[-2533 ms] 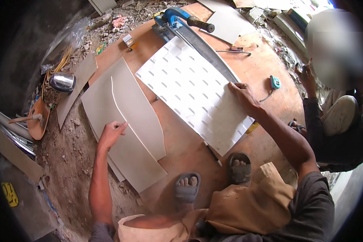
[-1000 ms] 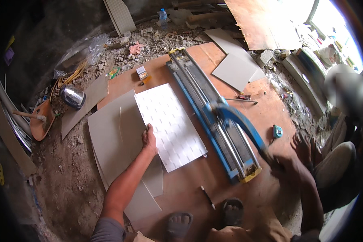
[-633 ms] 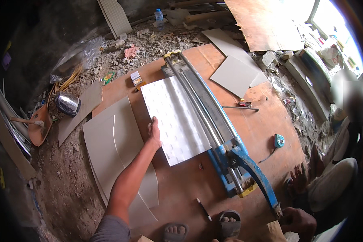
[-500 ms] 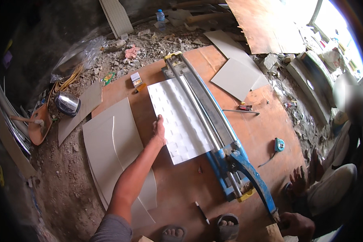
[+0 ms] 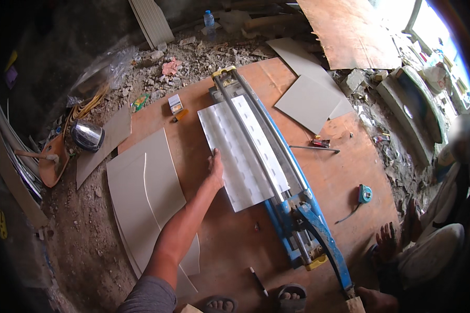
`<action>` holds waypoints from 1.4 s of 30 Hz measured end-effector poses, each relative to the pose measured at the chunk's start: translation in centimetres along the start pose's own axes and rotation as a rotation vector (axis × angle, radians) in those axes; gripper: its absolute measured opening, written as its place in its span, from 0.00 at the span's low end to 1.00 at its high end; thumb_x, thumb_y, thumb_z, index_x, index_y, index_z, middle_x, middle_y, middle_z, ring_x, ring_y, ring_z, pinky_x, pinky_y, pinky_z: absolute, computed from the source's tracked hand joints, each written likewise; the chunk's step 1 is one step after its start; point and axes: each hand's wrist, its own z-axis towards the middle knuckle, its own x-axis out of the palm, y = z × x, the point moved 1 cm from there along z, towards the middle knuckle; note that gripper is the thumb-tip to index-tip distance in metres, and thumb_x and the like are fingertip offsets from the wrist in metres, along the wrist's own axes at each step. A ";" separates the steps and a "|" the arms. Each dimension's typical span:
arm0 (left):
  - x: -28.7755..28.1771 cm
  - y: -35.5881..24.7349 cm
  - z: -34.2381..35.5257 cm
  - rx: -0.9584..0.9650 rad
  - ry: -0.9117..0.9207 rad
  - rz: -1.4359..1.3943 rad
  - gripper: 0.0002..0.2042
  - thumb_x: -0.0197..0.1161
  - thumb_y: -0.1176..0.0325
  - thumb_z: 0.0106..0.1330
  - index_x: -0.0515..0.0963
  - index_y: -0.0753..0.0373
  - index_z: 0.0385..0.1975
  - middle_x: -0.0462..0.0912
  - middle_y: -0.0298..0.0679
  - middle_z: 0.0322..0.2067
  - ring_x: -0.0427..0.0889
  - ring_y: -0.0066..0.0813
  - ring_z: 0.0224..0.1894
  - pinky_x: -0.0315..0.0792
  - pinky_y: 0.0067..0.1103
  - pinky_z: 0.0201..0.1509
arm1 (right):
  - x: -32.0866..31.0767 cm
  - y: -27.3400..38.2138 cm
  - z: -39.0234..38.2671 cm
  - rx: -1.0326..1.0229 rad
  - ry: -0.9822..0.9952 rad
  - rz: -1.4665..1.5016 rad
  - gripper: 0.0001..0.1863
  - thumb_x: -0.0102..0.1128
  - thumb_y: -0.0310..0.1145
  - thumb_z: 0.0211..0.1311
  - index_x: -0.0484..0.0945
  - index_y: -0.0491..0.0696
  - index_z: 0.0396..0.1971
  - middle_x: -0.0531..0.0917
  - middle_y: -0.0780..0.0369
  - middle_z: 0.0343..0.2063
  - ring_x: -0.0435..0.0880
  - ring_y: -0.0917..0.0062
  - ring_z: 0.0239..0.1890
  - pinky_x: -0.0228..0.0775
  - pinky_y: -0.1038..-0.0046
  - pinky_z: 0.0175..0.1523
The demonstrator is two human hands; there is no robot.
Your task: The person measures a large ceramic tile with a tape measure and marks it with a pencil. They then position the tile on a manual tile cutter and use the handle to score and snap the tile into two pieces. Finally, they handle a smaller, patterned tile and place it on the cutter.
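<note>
A white tile [image 5: 245, 180] with a grey brick-like pattern lies across the blue manual tile cutter [image 5: 279, 229], partly under its twin metal rails [image 5: 249, 136]. At the tile's left edge, my left hand [image 5: 215, 166] grips it with the fingers along the rim. The cutter's long blue lever [image 5: 329, 240] slants toward the lower right. My right hand [image 5: 377, 300], dark and cut off by the lower rim, is closed at the lever's end; some of its fingers are hidden.
Large beige tiles [image 5: 141, 193] lie left on the plywood board [image 5: 219, 261]; more tiles [image 5: 305, 104] lie behind right. A tape measure [image 5: 365, 194], a marker [image 5: 258, 281] and a metal rod [image 5: 316, 149] are nearby. A co-worker's hand [image 5: 386, 240] rests at the right. Rubble [image 5: 156, 78] lies beyond.
The tile has slid right, farther under the rails, with my left hand moving along. The lever's end and my right hand have shifted slightly left and nearer.
</note>
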 end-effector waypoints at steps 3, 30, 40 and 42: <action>2.6 -0.7 -2.0 -0.031 -0.098 0.044 0.33 0.51 0.42 0.69 0.59 0.62 0.63 0.69 0.48 0.57 0.76 0.45 0.55 0.77 0.47 0.51 | -0.3 -0.5 0.1 -0.220 0.094 -0.270 0.29 0.68 0.26 0.57 0.68 0.44 0.59 0.78 0.59 0.52 0.76 0.73 0.53 0.68 0.69 0.57; 3.8 -1.9 -2.4 -0.001 -0.083 0.088 0.29 0.41 0.48 0.75 0.66 0.69 0.61 0.72 0.48 0.57 0.77 0.44 0.55 0.75 0.43 0.57 | 3.1 6.8 -0.8 -0.139 0.165 -0.642 0.34 0.72 0.35 0.50 0.68 0.42 0.57 0.81 0.52 0.50 0.81 0.61 0.53 0.72 0.65 0.55; 1.5 0.4 0.9 -0.062 0.022 0.021 0.39 0.47 0.40 0.70 0.51 0.67 0.68 0.60 0.52 0.66 0.70 0.46 0.62 0.71 0.46 0.61 | 2.5 6.5 -0.4 -0.096 0.160 -0.625 0.32 0.71 0.36 0.51 0.70 0.43 0.56 0.83 0.52 0.45 0.83 0.64 0.49 0.73 0.66 0.53; 1.7 0.3 1.6 -0.058 0.054 -0.051 0.40 0.47 0.39 0.70 0.48 0.66 0.69 0.58 0.52 0.67 0.68 0.48 0.63 0.69 0.47 0.62 | 2.4 6.3 0.2 -0.107 0.152 -0.555 0.31 0.71 0.35 0.52 0.70 0.43 0.56 0.83 0.52 0.45 0.83 0.64 0.49 0.73 0.66 0.53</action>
